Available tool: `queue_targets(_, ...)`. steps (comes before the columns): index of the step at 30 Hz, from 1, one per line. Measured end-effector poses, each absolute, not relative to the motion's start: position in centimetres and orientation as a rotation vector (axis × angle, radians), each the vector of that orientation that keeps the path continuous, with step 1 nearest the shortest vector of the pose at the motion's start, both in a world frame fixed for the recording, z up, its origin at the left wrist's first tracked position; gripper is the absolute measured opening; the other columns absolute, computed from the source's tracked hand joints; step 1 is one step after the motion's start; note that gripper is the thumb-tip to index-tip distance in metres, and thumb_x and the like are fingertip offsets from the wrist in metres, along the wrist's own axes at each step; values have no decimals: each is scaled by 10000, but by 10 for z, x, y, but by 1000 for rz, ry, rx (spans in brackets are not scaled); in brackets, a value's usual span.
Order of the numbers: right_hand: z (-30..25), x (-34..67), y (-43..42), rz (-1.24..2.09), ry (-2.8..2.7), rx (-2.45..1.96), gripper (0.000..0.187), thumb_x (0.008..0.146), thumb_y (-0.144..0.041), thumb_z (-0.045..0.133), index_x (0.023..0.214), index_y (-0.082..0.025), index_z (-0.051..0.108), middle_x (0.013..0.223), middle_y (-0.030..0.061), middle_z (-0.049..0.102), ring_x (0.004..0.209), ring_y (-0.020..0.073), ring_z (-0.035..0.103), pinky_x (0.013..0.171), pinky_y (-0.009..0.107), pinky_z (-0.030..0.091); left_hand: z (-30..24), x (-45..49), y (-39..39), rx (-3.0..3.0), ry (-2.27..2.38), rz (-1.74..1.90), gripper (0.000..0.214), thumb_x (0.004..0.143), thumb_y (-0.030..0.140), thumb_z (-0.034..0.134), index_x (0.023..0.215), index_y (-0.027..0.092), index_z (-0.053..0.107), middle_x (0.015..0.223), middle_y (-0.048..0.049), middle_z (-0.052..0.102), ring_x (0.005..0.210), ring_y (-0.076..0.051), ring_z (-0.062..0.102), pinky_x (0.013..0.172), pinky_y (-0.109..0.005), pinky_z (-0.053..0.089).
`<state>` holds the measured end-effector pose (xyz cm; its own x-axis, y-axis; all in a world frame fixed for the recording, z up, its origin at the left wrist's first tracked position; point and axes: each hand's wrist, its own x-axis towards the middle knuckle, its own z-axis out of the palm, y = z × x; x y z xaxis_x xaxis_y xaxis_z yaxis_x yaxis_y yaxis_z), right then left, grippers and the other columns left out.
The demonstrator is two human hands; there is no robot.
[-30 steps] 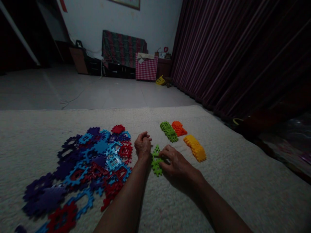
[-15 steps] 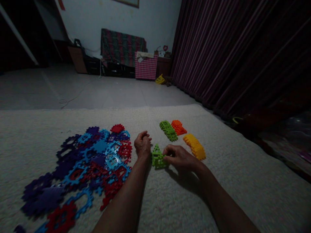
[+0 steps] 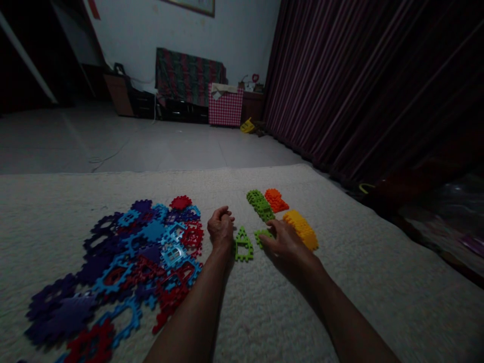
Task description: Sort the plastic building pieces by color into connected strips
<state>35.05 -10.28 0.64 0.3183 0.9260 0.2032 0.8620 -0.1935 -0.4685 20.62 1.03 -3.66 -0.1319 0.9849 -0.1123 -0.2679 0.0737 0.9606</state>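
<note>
My right hand (image 3: 285, 242) grips a green plastic building piece (image 3: 263, 237) between thumb and fingers, just below a stacked row of green pieces (image 3: 260, 204). On the mat to its left lies a green house-shaped frame piece (image 3: 243, 245) with a pointed top. My left hand (image 3: 221, 227) rests beside that frame, its fingers loosely curled; whether anything is inside them is hidden. Close to the right hand sits a row of yellow pieces (image 3: 301, 229), and orange pieces (image 3: 276, 200) lie farther back.
A spread heap of purple, blue and red interlocking pieces (image 3: 151, 257) covers the mat (image 3: 272, 312) on the left. Beyond the mat's far edge is a tiled floor (image 3: 181, 148) with a low cabinet covered in cloth (image 3: 189, 75). A dark curtain (image 3: 321, 75) hangs at right.
My right hand has moved right and slightly up, carrying a green piece away from the green frame, which now lies uncovered. My left hand stays nearly in place.
</note>
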Motion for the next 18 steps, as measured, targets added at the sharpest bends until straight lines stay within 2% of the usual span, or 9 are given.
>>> queue_targets(3,8,336,-107,117,-1616,-2200,497,757,-434,664,1157,-144,615,1075,145,629,987,263,598,855,338,454,-38,207,10,854,1140,1364,369,656,210,529,984,175,693,858,-51,674,622,-125,643,469,-198,477)
queue_targets(7,8,325,-109,96,-1698,-2254,450,771,-359,630,1162,-139,595,1072,137,598,1041,272,574,906,349,443,-35,207,9,852,1136,1368,367,649,211,530,973,170,697,844,-50,672,608,-118,635,467,-187,464)
queue_targets(12,-5,341,-94,-139,-1568,-2031,475,768,-305,631,1213,-154,562,1120,139,579,1054,269,564,937,375,464,-31,205,6,871,1149,1370,347,650,210,533,949,160,702,824,-50,669,601,-109,630,469,-170,449)
queue_targets(18,-25,367,-73,-358,-1530,-1768,463,781,-232,598,1222,-109,531,1167,178,554,1140,295,510,1003,457,449,-35,206,8,863,1141,1365,354,647,209,535,957,166,698,836,-49,668,605,-117,632,448,-174,444)
